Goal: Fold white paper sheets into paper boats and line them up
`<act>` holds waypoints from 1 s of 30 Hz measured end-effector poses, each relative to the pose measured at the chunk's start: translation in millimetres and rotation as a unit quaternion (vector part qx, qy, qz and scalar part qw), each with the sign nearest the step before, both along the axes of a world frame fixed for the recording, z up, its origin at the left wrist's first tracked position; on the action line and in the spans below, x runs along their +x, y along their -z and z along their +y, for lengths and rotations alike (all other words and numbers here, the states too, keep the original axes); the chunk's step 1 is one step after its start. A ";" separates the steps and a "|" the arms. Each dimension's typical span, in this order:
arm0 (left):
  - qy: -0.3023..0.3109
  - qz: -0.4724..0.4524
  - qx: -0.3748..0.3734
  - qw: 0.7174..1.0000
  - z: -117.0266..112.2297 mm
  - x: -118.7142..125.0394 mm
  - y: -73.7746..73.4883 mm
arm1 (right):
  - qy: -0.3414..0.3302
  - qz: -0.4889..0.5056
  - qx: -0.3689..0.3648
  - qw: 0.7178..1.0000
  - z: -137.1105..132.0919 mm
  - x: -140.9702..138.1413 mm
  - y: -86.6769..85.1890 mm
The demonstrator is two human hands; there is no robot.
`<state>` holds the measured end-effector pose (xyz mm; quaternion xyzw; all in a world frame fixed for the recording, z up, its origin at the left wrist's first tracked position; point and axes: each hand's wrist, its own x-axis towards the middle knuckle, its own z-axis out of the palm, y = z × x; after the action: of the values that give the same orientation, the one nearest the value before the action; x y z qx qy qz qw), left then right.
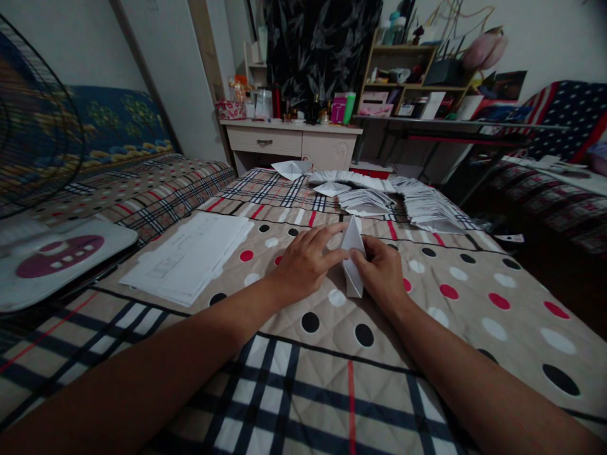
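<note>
A folded white paper piece (351, 268), pointed at the top, stands on the spotted bedspread between my two hands. My right hand (383, 272) grips its right side, with the thumb on the near face and the other fingers curled behind. From the left, my left hand (303, 259) pinches at the paper with thumb and index finger, its other fingers partly hidden. Farther back lie several folded paper boats (332, 188) and dense stacks of folded paper (429, 205). To the left is a pile of white sheets (190, 256), the top one printed with a drawing.
A fan (38, 120) and a white box-like object with a purple oval (61, 256) are at the left. Behind the bed stand a white dresser (284, 139) crowded with bottles and a shelf unit (403, 76). The quilted bedspread (303, 392) spreads around my arms.
</note>
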<state>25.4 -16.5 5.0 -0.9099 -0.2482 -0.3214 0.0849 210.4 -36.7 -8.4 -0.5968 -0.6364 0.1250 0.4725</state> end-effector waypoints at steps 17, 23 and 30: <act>-0.109 0.142 -0.110 0.978 -2.4 2.3 -5.4 | -0.041 0.022 0.011 0.999 -6.2 -6.5 -0.8; -0.060 0.029 -0.168 0.984 4.7 -1.5 2.5 | -0.027 0.094 -0.035 0.995 -2.2 -2.9 -0.5; 0.014 -0.129 -0.294 0.947 17.6 -1.5 12.3 | -0.041 0.130 0.005 0.991 -1.3 -2.5 -2.0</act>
<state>23.9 1.1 -7.2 -0.8486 -0.3281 -0.3496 -0.2236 207.9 -38.1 -6.4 -0.5466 -0.5941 0.2172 0.5487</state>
